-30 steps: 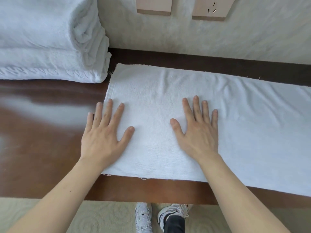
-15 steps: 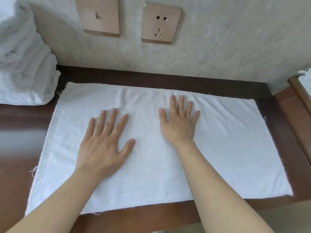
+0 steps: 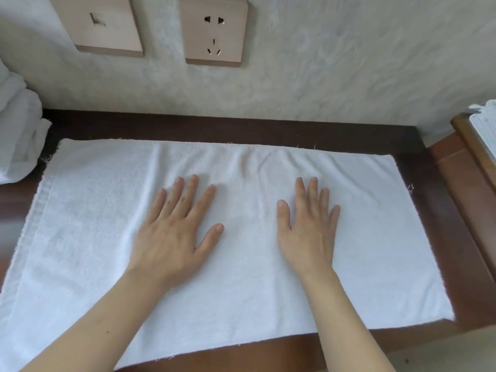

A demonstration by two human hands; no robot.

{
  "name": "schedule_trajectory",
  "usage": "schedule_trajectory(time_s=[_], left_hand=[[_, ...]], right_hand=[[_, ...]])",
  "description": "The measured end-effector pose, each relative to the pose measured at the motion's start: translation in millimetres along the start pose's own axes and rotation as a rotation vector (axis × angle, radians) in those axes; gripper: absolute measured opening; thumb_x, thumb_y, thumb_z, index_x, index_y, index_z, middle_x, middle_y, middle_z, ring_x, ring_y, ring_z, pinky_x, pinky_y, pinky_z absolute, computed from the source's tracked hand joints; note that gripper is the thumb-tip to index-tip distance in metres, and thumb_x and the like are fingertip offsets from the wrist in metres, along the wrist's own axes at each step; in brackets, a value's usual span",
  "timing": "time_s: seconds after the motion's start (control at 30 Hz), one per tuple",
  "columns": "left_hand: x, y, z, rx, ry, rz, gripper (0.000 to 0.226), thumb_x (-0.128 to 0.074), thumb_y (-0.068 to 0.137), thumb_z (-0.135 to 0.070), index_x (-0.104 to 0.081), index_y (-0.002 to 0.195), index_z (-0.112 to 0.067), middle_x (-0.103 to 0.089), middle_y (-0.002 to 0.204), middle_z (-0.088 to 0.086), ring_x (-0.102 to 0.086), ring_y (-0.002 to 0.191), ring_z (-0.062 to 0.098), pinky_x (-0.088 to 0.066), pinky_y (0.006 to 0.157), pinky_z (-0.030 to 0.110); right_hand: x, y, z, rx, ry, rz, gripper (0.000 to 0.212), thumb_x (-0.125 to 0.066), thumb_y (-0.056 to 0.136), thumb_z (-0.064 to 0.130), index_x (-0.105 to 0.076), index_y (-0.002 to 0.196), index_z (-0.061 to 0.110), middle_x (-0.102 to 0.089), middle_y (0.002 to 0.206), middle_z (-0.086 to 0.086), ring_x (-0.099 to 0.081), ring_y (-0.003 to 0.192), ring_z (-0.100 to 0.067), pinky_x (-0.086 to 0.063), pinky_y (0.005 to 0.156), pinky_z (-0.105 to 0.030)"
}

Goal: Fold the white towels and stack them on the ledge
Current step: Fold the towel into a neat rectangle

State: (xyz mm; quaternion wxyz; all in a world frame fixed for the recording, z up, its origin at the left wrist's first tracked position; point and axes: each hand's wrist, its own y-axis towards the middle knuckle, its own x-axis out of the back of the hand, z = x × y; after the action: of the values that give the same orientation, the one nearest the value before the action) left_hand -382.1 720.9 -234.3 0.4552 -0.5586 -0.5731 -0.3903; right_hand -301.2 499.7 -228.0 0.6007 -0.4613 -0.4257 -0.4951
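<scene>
While it lies spread flat on the dark wooden ledge (image 3: 442,167), the towel (image 3: 88,237) has both palms pressing its middle. Left hand (image 3: 174,234) and right hand (image 3: 308,232) rest side by side, apart, each grip wide with fingers straight and holding nothing. Small wrinkles run across the cloth beyond the fingertips. At the left edge, just beside the towel's far corner, sits a stack of folded towels (image 3: 18,135). A socket (image 3: 214,30) and a switch (image 3: 107,25) are on the wall behind.
</scene>
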Motion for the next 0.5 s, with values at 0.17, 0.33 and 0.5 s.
schedule_trajectory(time_s=[0.17, 0.33, 0.5], left_hand=[[-7.2, 17.7, -47.4, -0.105, -0.052, 0.005, 0.07, -0.01, 0.098, -0.067, -0.001, 0.159, -0.033, 0.009, 0.167, -0.002, 0.017, 0.152, 0.017, 0.005, 0.125, 0.039], [-34.3, 49.4, -111.0, -0.199, 0.0, 0.059, 0.073, -0.001, 0.095, -0.066, 0.017, 0.156, -0.031, 0.022, 0.165, -0.001, 0.028, 0.149, 0.018, 0.013, 0.123, 0.041], [-54.0, 89.8, -187.7, -0.257, -0.081, 0.074, 0.073, -0.002, 0.095, -0.062, 0.007, 0.159, -0.028, 0.016, 0.166, 0.002, 0.024, 0.15, 0.019, 0.016, 0.122, 0.038]], right_hand=[[7.9, -24.9, -43.1, 0.061, 0.318, -0.019, 0.062, -0.016, 0.102, 0.061, 0.001, 0.158, 0.042, 0.015, 0.164, 0.023, 0.019, 0.148, 0.003, 0.004, 0.12, -0.025], [35.5, -14.0, -122.4, -0.2, 0.385, -0.172, 0.057, -0.032, 0.104, 0.05, -0.023, 0.157, 0.031, -0.011, 0.166, 0.017, -0.003, 0.152, -0.002, -0.017, 0.125, -0.038], [48.1, -17.2, -187.0, -0.4, 0.111, -0.447, 0.04, -0.056, 0.099, 0.03, -0.055, 0.132, 0.009, -0.059, 0.128, -0.015, -0.051, 0.118, -0.037, -0.039, 0.098, -0.052]])
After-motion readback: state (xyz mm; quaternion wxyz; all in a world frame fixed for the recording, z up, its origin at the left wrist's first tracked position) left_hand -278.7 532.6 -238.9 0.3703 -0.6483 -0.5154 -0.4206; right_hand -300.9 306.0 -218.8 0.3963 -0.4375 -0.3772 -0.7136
